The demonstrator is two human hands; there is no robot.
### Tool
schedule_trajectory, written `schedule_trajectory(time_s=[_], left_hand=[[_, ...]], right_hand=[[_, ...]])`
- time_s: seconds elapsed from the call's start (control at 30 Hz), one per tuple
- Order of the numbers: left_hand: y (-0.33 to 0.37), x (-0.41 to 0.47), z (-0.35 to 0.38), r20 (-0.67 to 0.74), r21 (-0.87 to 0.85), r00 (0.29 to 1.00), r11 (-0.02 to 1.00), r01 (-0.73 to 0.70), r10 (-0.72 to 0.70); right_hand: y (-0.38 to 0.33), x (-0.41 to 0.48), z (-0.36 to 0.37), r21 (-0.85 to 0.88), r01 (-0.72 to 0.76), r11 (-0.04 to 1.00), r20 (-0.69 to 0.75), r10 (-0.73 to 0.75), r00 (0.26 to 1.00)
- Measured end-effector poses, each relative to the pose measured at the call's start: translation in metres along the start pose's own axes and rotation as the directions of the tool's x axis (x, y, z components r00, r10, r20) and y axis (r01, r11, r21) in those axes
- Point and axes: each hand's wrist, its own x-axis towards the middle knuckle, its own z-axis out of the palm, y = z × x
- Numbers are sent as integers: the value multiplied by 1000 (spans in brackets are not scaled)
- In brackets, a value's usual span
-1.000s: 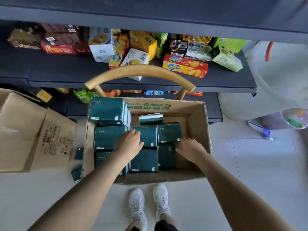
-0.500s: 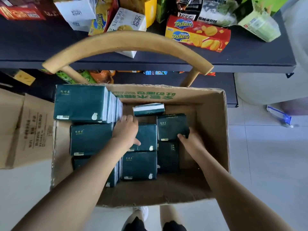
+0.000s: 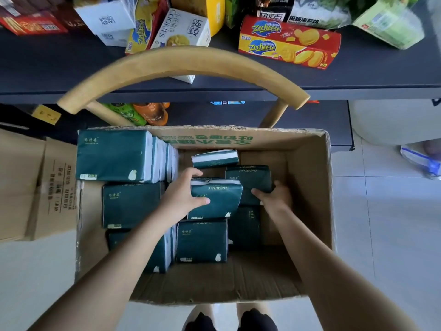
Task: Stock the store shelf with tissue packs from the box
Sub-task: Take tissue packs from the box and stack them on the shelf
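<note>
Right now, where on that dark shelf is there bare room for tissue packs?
Bare strips lie at the shelf's left front, below the red box, and right of the Zecheese box. The back is crowded with snack boxes.

"COMFORTABLE" runs along the top edge of the green tissue pack (image 3: pixel 216 199) gripped in the left hand (image 3: pixel 181 199), and again on the pack (image 3: pixel 248 180) just right of it, under the right hand (image 3: pixel 274 197). Beyond both hands, the red-and-yellow carton (image 3: pixel 288 41) on the shelf (image 3: pixel 59 72) reads "Zecheese"; a white box (image 3: pixel 183 34) reads "LANDY COOKIES".
</note>
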Motion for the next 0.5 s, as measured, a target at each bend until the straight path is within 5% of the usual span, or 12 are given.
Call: schedule_trajectory(time_s=[0.23,0.5], left_hand=[[10,-13,-4,-70,-333,986,935,122,-153],[38,-67,-53,-71,-693,990,720,39,-121]], right_hand=[[-6,-16,-19,156,66,986,68,-77,995],[-35,-74,-71,281,186,941,-57,-177,982]])
